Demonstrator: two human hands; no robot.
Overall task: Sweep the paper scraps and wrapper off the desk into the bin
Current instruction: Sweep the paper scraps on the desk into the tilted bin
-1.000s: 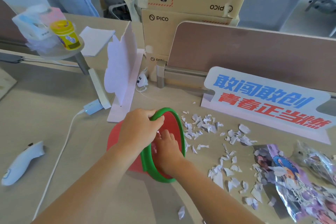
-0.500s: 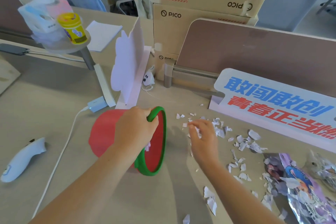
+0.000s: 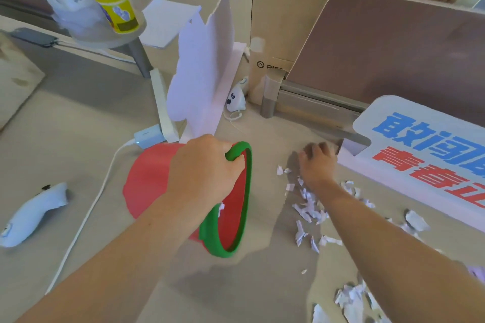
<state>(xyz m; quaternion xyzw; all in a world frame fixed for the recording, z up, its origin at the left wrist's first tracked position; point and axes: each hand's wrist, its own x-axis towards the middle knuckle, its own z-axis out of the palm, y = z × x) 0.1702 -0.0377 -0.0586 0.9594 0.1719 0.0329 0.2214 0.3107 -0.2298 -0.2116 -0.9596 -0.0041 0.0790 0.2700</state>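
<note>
Bare desk [image 3: 78,155] lies open nearest the camera, between the two forearms, with a small heap of paper scraps [image 3: 308,207] just right of the right forearm at the lower edge. The left hand [image 3: 203,169] clenches the green rim of the red bin [image 3: 236,217], which lies tipped on its side with its mouth facing the scraps; one scrap clings just inside the rim, below the left fingers. A clear strip of desk separates the bin's mouth from the scrap trail. The right hand [image 3: 319,165] rests palm down on the desk with fingers curled over the farthest scraps, grasping nothing that can be made out. Just beyond its fingertips stands the edge of a lettered sign [image 3: 420,144], and past that the brown divider panel [image 3: 393,55].
</note>
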